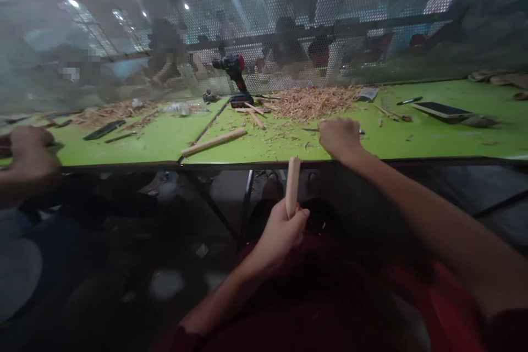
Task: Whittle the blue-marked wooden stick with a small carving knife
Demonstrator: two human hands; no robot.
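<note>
My left hand [284,231] is closed around the lower part of a pale wooden stick [293,179], which points up and away from me in front of the table edge. Its top end is bare. My right hand [340,136] rests as a fist at the green table, over a slim tool [310,130]. A thin dark tip of that tool sticks out left of the fist and a small end shows on the right; the fingers hide the middle. To the left, a second wooden stick [214,142] lies near the table's front edge.
On the green table [445,140] stand a cordless drill [235,80] and a heap of wood shavings [313,103]. A phone [441,110] and a pen [409,100] lie right. Another person's hand [33,154] is at far left. Perforated mesh [264,49] rises behind.
</note>
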